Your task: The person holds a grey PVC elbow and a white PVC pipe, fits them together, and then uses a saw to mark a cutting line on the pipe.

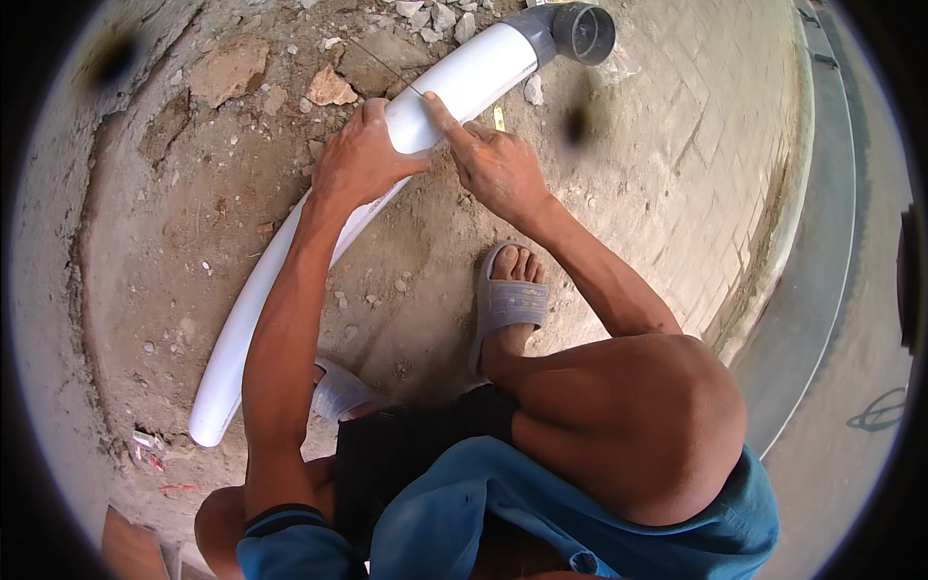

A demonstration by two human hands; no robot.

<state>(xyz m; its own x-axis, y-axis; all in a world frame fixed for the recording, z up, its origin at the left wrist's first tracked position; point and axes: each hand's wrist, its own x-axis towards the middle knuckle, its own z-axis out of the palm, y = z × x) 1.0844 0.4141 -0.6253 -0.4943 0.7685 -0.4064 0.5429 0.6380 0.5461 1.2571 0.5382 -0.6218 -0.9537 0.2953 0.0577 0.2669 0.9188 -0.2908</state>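
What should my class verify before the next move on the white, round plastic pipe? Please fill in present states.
1. Bare left hand holding the white, round plastic pipe: ok.
2. Bare right hand at the pipe, forefinger extended over it: ok.
3. Thin, dark, straight strip held by the right hand: cannot tell.
4. Dark grey plastic elbow on the pipe's far end: ok.
5. Ground beside the pipe free of rough, reddish-brown stone: not ok.

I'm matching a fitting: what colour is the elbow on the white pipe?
The elbow is dark grey, best seen in the head view.
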